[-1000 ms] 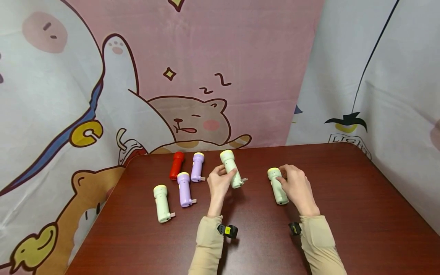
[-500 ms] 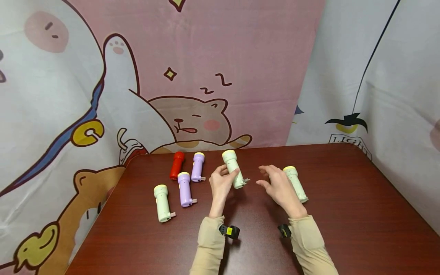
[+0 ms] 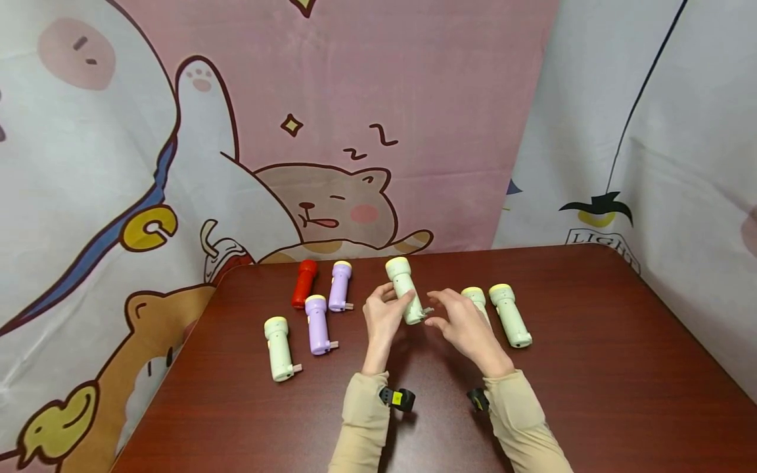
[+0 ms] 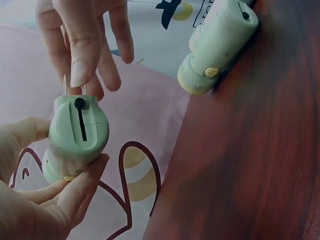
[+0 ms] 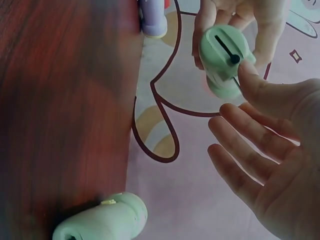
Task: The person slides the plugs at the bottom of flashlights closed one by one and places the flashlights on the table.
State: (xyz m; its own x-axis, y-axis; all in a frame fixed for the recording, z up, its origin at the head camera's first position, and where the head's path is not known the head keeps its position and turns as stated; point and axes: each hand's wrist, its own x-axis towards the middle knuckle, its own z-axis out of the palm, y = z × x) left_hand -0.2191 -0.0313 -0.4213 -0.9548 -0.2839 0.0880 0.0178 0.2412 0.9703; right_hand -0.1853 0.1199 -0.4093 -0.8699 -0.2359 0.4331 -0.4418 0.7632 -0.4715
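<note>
Pale-green flashlight (image 3: 405, 288) with yellow lens rim, gripped at a tilt by the left hand (image 3: 383, 318); metal prongs (image 3: 426, 311) project sideways from its slotted base (image 4: 92, 131), at the right hand (image 3: 468, 328).

In the head view, the right hand (image 3: 470, 330) hides the lower barrel of the half-covered flashlight (image 3: 475, 297). The left hand (image 3: 384, 318) covers part of the held flashlight (image 3: 404, 282), which in turn hides some of its fingertips. Both sleeves (image 3: 362, 420) and the near part of the worktop (image 3: 627, 355) run out of the picture; its far edge hides the bottom of the lettered panel (image 3: 594, 240) at right. Whether the right thumb touches the plug prongs (image 4: 65, 87) cannot be told. In the right wrist view, the picture's edge cuts a purple flashlight (image 5: 152, 17) and a green flashlight (image 5: 107, 220).
</note>
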